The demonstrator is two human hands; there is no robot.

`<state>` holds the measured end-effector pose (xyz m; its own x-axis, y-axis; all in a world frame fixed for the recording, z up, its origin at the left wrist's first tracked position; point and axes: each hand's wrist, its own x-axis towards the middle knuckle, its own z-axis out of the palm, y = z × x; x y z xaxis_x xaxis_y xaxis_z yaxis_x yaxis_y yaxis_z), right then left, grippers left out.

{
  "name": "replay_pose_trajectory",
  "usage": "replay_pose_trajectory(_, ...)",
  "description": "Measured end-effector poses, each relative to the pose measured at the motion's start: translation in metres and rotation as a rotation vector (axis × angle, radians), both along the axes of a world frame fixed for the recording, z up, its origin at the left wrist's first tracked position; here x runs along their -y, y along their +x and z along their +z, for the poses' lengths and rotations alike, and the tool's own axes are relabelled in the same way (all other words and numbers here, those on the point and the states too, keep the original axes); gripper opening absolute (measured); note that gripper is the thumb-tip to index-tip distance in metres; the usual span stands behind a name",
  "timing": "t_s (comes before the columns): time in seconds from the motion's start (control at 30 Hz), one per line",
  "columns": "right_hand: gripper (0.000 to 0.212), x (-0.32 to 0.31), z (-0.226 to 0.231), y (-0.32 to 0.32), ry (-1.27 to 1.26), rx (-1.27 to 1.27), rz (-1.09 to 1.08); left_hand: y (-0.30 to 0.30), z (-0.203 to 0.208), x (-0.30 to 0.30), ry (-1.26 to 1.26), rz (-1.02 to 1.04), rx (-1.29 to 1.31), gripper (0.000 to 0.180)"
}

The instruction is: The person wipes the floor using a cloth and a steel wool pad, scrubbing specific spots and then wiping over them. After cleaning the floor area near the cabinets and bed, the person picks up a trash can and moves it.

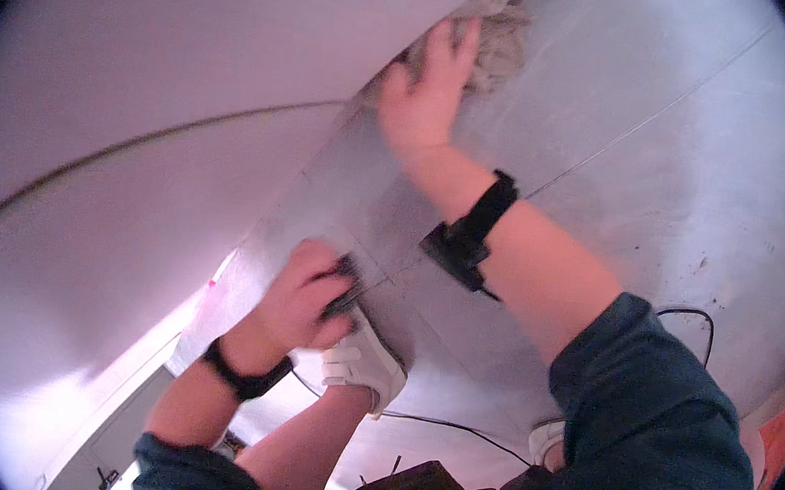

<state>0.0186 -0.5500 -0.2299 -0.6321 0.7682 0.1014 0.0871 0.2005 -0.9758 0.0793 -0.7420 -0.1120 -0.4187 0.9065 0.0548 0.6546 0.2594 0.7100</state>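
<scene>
My right hand reaches far forward to where the floor meets the wall, its fingers spread over a crumpled grey-brown rag. The rag bunches up around and beyond the fingertips, against the foot of the wall. Closer to me, my left hand is curled around a small black object. Motion blur hides what kind of object it is. Each wrist wears a black band, and a dark box-shaped device sits on the right one.
A pale wall with a dark curved seam rises at the left. The grey floor has thin joint lines and dark specks. My white shoe stands just below my left hand. A black cable runs across the floor near my feet.
</scene>
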Motion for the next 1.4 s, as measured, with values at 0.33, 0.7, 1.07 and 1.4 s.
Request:
replay_pose_trajectory(0.33,0.053,0.096,-0.001,0.064,0.073,0.046,0.573,0.019,0.113,0.070,-0.247,0.317,-0.141,0.037)
replay_pose_trajectory(0.7,0.032,-0.042,0.045,0.165,0.560,0.310,1.329,-0.005,0.156,0.015,-0.316,-0.040,-0.081,0.045)
replay_pose_trajectory(1.07,0.036,-0.178,0.061,0.281,0.110,0.359,1.193,-0.018,0.117,-0.051,-0.257,-0.113,-0.094,0.041)
replay_pose_trajectory(1.4,0.059,-0.362,0.152,0.293,0.598,0.371,0.466,-0.040,0.094,-0.094,-0.193,-0.234,-0.052,0.043)
